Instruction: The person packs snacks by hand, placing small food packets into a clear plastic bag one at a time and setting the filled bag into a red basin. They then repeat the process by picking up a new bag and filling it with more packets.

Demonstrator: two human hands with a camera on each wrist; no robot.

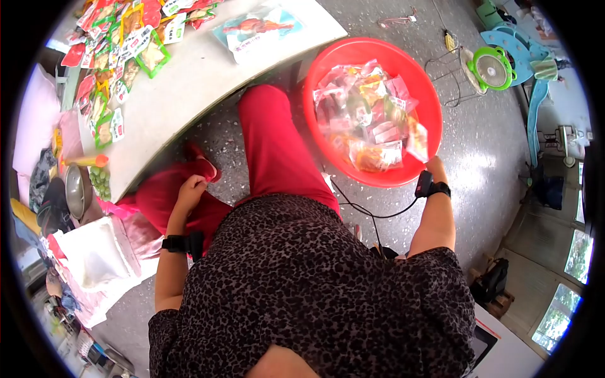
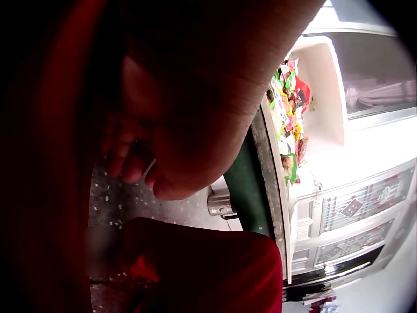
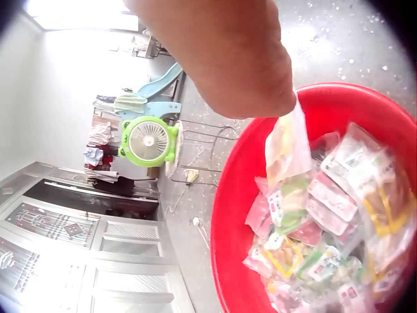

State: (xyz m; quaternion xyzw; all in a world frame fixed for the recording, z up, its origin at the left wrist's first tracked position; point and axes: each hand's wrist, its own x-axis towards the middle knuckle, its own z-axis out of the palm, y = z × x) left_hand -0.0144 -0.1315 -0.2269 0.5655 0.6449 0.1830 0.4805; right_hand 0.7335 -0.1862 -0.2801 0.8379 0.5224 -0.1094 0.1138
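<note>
My right hand [image 1: 435, 166] is at the near right rim of a big red plastic tub [image 1: 435, 104]. It pinches a clear plastic packet [image 3: 288, 149] by one end, and the packet hangs down inside the tub. Below it lies a heap of clear snack packets [image 3: 329, 202], some with pink, green or yellow print. The fingertips are mostly hidden behind the hand in the right wrist view. Over the red-trousered left thigh, my left hand [image 1: 191, 190] lies idle with loosely curled fingers and nothing in them. The left wrist view shows this hand [image 2: 189, 130] in dark shadow.
A pale table [image 1: 176, 82] curves along the left, bearing a pile of colourful snack packets [image 1: 120, 53] and a larger clear bag [image 1: 258, 30]. A green fan [image 1: 491, 69] stands beyond the tub. Black cable [image 1: 394, 216] runs to my right wrist. A white tray [image 1: 94, 252] is at left.
</note>
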